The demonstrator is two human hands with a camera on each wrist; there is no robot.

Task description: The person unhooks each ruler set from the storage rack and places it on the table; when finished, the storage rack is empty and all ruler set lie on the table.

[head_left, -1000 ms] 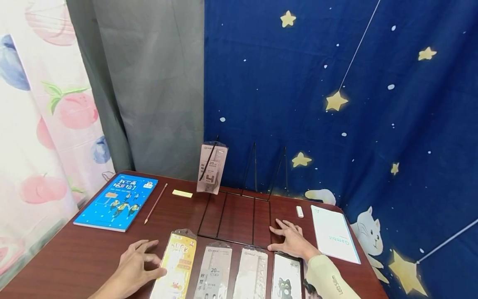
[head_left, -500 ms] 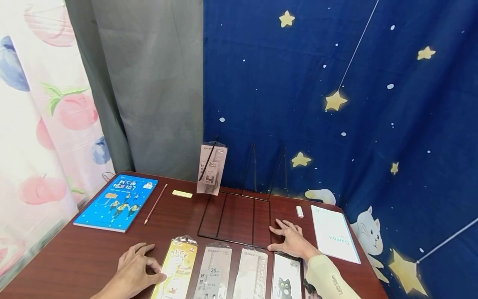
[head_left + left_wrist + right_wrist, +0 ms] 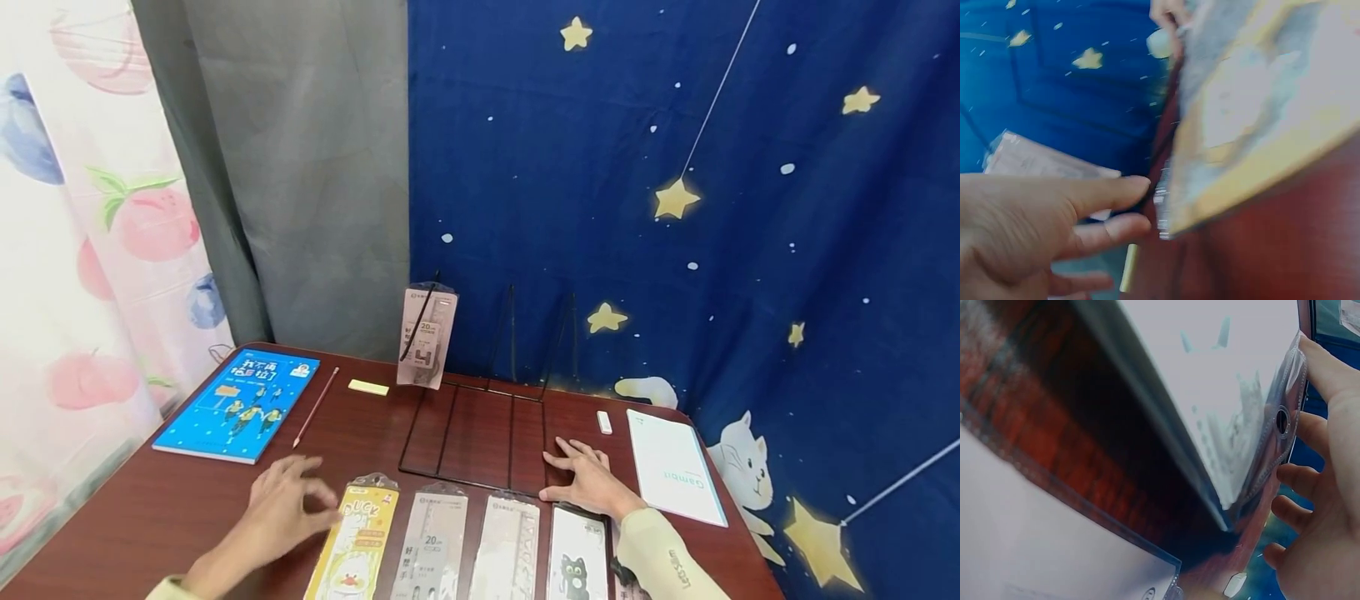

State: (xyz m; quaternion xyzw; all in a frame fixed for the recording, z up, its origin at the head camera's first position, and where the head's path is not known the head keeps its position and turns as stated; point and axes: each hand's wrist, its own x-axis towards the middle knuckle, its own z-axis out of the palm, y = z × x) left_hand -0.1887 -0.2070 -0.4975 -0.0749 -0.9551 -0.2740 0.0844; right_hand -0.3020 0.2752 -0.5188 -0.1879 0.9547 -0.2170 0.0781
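Observation:
Along the front of the table lie several clear-bagged packages in a row. At the row's left is a yellow duck-print package (image 3: pixel 352 537); my left hand (image 3: pixel 281 512) is just beside its upper left edge, thumb and fingers apart and holding nothing. In the left wrist view, the thumb tip is close to the bag's top end. My right hand (image 3: pixel 588 479) rests with spread fingers at the right side of a black wire rack (image 3: pixel 480 485), above a black-cat package (image 3: pixel 577 554). A pink ruler package (image 3: pixel 427 337) hangs on the rack's left prong.
Between the duck and cat packages lie a grey ruler package (image 3: pixel 429 542) and a whitish one (image 3: pixel 504 546). To the left are a blue book (image 3: pixel 238 404), a pencil (image 3: pixel 316 408) and a yellow strip (image 3: pixel 368 387). An eraser (image 3: pixel 604 422) and a white booklet (image 3: pixel 675 467) lie right.
My left hand has lifted its fingers from the duck package's left edge and moved slightly up. The package has shifted a little right. The right hand stays at the rack.

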